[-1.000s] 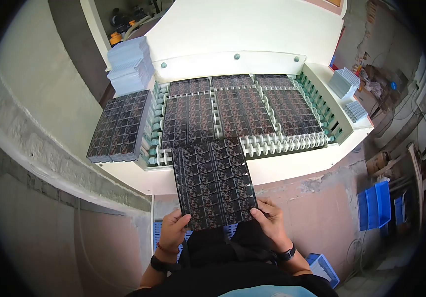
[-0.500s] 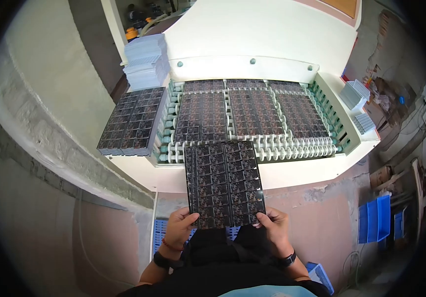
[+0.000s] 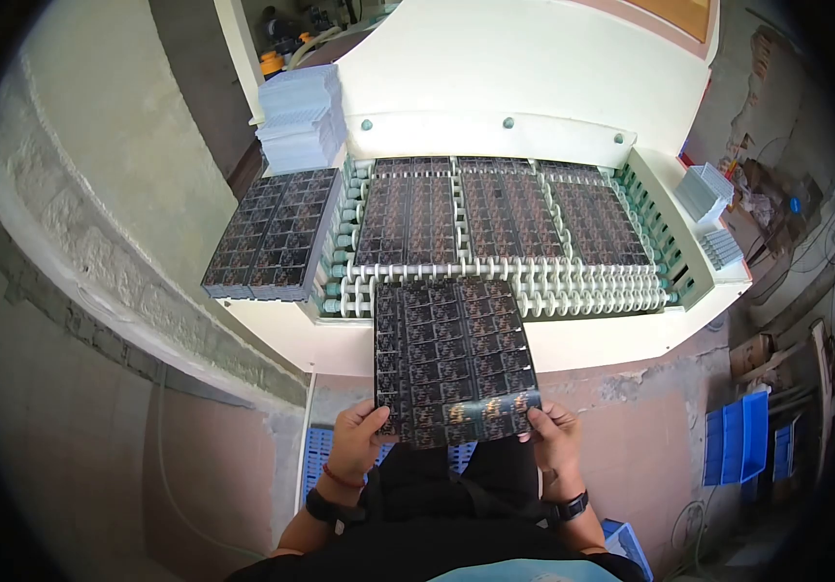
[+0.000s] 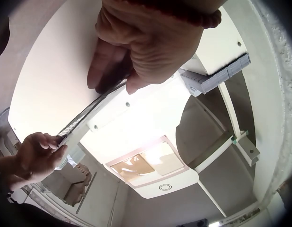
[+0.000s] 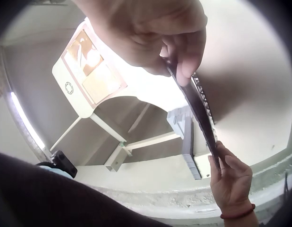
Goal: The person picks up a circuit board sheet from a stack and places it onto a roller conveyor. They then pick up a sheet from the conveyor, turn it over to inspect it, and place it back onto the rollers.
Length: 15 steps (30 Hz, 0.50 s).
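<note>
Both hands hold a dark printed circuit board panel [image 3: 446, 349], marked off in a grid of small units, in front of the roller conveyor. My left hand [image 3: 353, 438] pinches its near left corner, thumb on top. At the near right corner my right hand [image 3: 558, 438] grips the edge the same way. A band of glare crosses the panel's near right part. In the right wrist view the panel [image 5: 198, 111] shows edge-on between the two hands. Several similar panels [image 3: 406, 218] lie in rows on the white rollers [image 3: 592, 291], beyond the held one.
A stack of dark panels [image 3: 272, 233] sits on the machine's left ledge, with a pile of pale blue sheets [image 3: 299, 116] behind it. Pale racks [image 3: 704, 191] stand on the right ledge. Blue bins [image 3: 736, 438] are at the right, and a wall [image 3: 136, 233] runs along the left.
The panels on the rollers have moved farther from me, baring more rollers at the near end. The held panel has tilted and now catches glare; both hands keep their grip. The head view has shifted left.
</note>
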Motion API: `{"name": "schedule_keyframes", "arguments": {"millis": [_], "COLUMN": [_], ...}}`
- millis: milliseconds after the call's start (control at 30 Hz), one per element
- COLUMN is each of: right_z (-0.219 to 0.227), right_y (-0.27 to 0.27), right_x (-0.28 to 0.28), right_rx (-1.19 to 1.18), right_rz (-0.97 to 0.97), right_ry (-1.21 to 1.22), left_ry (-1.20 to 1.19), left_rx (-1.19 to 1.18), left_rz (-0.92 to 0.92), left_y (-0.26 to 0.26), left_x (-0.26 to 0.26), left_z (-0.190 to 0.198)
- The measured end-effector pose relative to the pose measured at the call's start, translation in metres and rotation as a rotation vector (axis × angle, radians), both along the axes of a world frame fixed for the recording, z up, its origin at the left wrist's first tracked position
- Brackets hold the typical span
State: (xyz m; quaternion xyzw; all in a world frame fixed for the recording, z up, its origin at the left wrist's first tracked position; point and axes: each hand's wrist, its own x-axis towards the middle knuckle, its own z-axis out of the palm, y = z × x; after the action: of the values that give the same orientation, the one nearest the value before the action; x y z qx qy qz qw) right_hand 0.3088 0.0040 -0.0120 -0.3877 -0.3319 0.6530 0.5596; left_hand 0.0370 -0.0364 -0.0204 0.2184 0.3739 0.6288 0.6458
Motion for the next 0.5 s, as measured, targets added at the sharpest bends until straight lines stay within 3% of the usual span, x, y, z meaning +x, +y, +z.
{"name": "schedule_keyframes", "arguments": {"millis": [333, 500], "right_z": [-0.007, -0.009], "right_y": [0.009, 0.027], "right_x": [0.093, 0.102], "right_rx": [0.019, 0.048], "right_rz": [-0.253, -0.237], "right_ry": [-0.085, -0.051], "left_ry": [0.102, 0.152], "left_rx": [-0.040, -0.049], "left_rz": [0.062, 0.095], "left_y": [0.004, 0.011], "left_x": [-0.020, -0.029], "left_z": [0.012, 0.013]}}
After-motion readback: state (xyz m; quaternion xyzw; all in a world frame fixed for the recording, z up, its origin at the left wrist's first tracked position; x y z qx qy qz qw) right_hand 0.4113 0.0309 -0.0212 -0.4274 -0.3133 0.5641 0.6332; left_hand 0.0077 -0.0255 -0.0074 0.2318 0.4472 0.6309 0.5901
